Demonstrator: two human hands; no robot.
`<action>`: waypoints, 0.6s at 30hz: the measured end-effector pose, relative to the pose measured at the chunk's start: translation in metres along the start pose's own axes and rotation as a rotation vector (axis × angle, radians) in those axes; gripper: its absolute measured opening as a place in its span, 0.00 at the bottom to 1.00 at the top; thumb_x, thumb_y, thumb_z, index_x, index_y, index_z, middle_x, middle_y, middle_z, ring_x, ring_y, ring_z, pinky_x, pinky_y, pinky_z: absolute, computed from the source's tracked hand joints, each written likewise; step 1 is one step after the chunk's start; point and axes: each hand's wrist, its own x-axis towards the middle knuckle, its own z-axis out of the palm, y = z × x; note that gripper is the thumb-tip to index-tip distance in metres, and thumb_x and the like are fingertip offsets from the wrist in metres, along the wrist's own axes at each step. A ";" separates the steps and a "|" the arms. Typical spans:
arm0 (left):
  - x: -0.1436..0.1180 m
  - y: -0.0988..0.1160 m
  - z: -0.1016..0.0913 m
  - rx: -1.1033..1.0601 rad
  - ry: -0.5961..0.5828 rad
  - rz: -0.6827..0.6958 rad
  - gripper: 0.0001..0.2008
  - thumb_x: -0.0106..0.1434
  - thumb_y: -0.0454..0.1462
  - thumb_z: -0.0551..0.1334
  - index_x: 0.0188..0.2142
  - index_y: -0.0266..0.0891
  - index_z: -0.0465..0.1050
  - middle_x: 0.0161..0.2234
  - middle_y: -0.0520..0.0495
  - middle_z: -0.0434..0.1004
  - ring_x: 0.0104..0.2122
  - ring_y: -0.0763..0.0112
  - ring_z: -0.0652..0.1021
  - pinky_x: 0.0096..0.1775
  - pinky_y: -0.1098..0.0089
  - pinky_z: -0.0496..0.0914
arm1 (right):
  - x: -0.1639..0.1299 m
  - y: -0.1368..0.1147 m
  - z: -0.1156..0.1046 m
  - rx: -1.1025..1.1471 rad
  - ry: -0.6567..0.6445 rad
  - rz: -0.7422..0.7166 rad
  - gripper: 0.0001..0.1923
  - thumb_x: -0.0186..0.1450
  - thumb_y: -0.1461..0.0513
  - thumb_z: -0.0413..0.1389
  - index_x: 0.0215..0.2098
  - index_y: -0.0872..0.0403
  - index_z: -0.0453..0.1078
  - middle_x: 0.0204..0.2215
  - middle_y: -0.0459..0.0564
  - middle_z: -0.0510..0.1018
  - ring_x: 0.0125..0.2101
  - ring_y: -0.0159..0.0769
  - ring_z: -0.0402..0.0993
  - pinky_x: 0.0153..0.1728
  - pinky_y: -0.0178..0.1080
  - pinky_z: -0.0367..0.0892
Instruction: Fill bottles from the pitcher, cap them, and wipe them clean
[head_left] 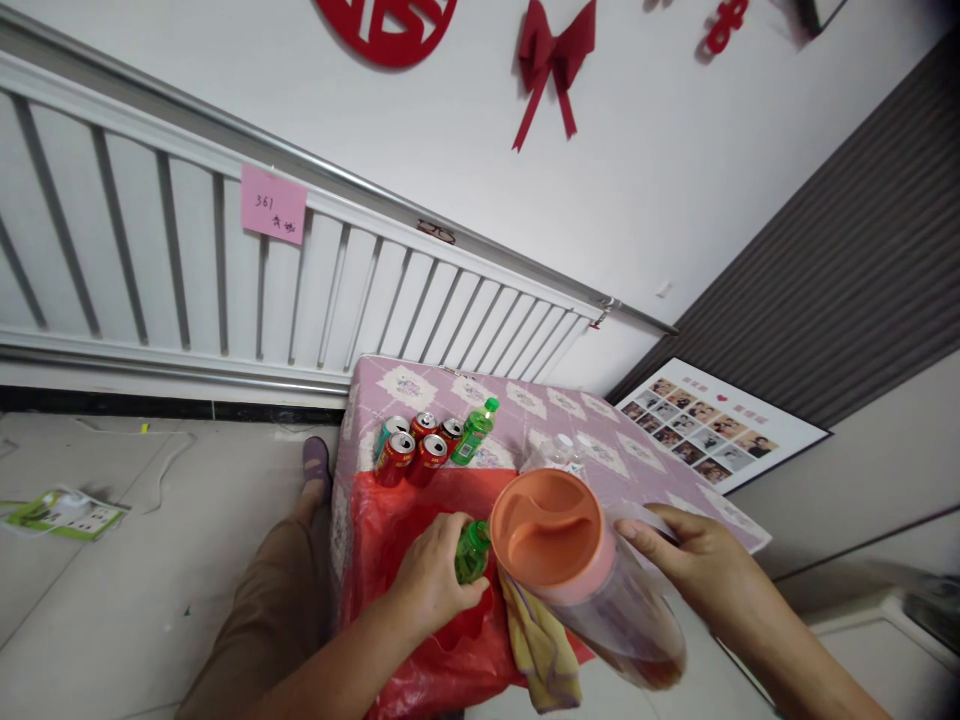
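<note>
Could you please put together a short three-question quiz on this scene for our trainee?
1. Multiple choice: What does the left hand hold?
A) a pink note
B) a green-capped bottle
C) a yellow cloth
2. True or false: The right hand holds a pitcher with an orange lid.
3. Count: How many drink cans stand grouped together?

Key: 1. B; 2. True; 3. Five.
</note>
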 end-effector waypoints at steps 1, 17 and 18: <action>0.000 0.000 0.000 -0.001 0.001 -0.001 0.27 0.50 0.35 0.67 0.50 0.40 0.63 0.46 0.41 0.72 0.46 0.54 0.74 0.49 0.55 0.70 | 0.000 0.000 0.000 -0.001 -0.003 -0.006 0.22 0.55 0.43 0.56 0.18 0.51 0.72 0.16 0.47 0.73 0.21 0.42 0.73 0.18 0.37 0.64; 0.000 -0.003 0.002 0.015 0.013 0.012 0.26 0.50 0.35 0.67 0.49 0.40 0.63 0.45 0.41 0.72 0.46 0.55 0.74 0.49 0.54 0.70 | 0.000 -0.003 -0.001 -0.019 0.008 -0.022 0.21 0.56 0.44 0.56 0.18 0.50 0.72 0.16 0.46 0.73 0.21 0.41 0.73 0.18 0.36 0.64; 0.000 -0.002 0.002 0.012 0.013 0.012 0.26 0.50 0.35 0.67 0.49 0.41 0.63 0.46 0.42 0.72 0.46 0.55 0.74 0.49 0.54 0.70 | 0.000 -0.003 -0.001 -0.017 0.009 -0.023 0.21 0.56 0.44 0.56 0.18 0.50 0.72 0.15 0.46 0.73 0.21 0.41 0.73 0.18 0.36 0.64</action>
